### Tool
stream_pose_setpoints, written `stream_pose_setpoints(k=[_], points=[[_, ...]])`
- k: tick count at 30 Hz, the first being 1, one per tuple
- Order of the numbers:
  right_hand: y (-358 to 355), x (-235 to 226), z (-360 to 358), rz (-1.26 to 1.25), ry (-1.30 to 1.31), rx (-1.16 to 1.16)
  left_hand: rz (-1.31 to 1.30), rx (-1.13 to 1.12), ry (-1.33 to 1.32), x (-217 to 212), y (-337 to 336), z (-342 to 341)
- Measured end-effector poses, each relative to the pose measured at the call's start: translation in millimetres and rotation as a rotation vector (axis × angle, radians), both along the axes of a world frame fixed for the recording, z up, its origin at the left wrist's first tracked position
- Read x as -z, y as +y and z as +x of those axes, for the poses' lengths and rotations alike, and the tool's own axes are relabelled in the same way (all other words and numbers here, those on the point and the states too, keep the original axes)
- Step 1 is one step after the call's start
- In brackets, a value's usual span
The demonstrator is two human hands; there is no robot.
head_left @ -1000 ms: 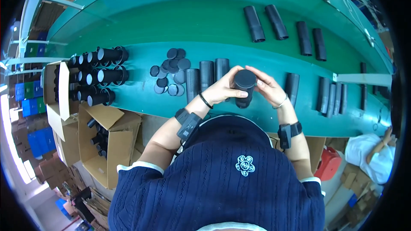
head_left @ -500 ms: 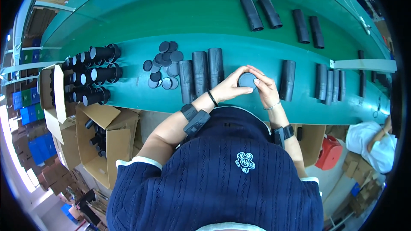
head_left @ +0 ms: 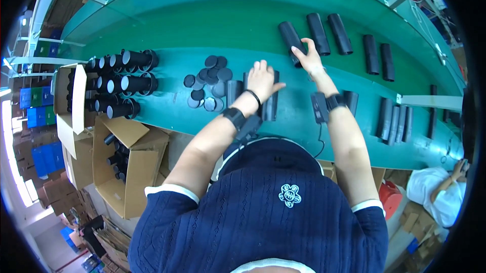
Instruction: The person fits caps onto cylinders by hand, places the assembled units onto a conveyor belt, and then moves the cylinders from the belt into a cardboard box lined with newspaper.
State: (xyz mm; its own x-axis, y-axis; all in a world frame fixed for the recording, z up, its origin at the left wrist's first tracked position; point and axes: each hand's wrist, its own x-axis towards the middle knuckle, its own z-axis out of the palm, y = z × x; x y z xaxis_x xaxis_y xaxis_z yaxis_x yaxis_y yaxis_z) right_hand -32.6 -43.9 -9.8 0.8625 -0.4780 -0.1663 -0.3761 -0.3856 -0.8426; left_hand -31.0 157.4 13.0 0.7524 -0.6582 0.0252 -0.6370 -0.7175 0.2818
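Note:
My left hand [head_left: 261, 81] lies over a few black tubes [head_left: 271, 106] near the table's front edge, fingers stretched forward and thumb spread out to the side. It partly covers the tubes, so any grip beneath is hidden. Farther off, my right hand [head_left: 310, 61] is at the near end of a black tube [head_left: 289, 36] on the dark green strip. The thumb rests across this tube while the index finger stands apart from it. Just left of my left hand lies a loose spread of round black caps [head_left: 203, 74].
Black cylinders with round pale ends [head_left: 132, 83] lie in rows at left, beside an open cardboard box [head_left: 136, 171] holding black parts. More black tubes [head_left: 371, 54] lie at the far right. A metal post [head_left: 425, 100] juts in; a person in white [head_left: 435, 184] sits beyond.
My hands have parted from the capped tube they held together. The right reached far forward, where another tube now lies on the dark strip. The left moved over the nearby tubes.

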Motion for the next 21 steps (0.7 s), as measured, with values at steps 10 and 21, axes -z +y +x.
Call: stream_pose_setpoints(k=[10, 21], points=[[-29, 32, 29, -0.296, -0.234, -0.131, -0.618, 0.109, 0.69, -33, 20, -45], [34, -51, -138, 0.963, -0.139, -0.236, -0.778, 0.206, 1.188, -28, 11, -63]])
